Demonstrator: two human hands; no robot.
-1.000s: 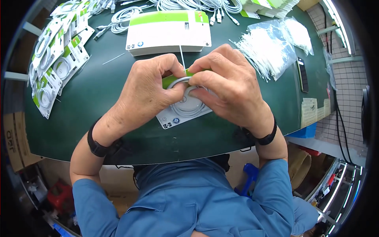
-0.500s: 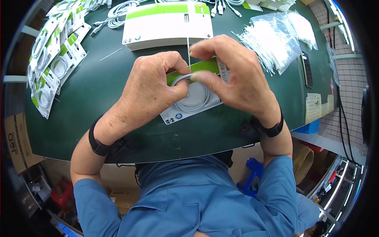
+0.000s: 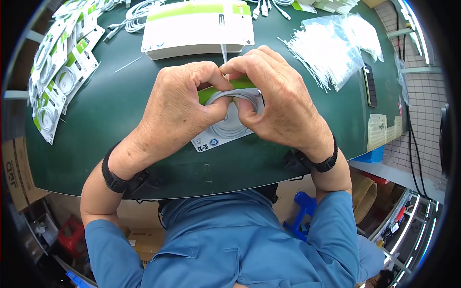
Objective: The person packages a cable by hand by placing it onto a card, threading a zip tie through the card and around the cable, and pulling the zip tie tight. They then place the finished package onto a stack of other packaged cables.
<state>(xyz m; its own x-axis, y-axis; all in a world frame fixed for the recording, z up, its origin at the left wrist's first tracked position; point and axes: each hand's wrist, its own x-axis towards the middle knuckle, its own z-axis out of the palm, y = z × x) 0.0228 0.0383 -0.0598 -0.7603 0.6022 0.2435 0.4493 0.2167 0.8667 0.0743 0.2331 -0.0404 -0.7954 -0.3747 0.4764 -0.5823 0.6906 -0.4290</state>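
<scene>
A light grey USB cable (image 3: 232, 132), wound in a ring, lies against a white-and-green packaging card (image 3: 200, 142) on the table before me. My left hand (image 3: 180, 98) is closed, thumb and forefinger pinching the upper left of the coil. My right hand (image 3: 276, 98) curls round the coil's upper right, its thumb inside the ring and its forefinger above. A thin white cable tie (image 3: 224, 52) stands up from the card's top, close to both forefingers. Its lower end is hidden by the fingers.
Behind my hands stands a stack of white-and-green cards (image 3: 197, 29). Carded cables (image 3: 65, 79) pile up at left, with a loose tie (image 3: 127, 64) nearby. To the right are a bag of white cable ties (image 3: 331, 53) and a phone (image 3: 370, 85). More cables (image 3: 139, 17) lie at the back.
My right hand has lowered its forefinger toward the left one and moved its thumb into the coil's ring. The left hand keeps its pinch. The whole view has shifted slightly.
</scene>
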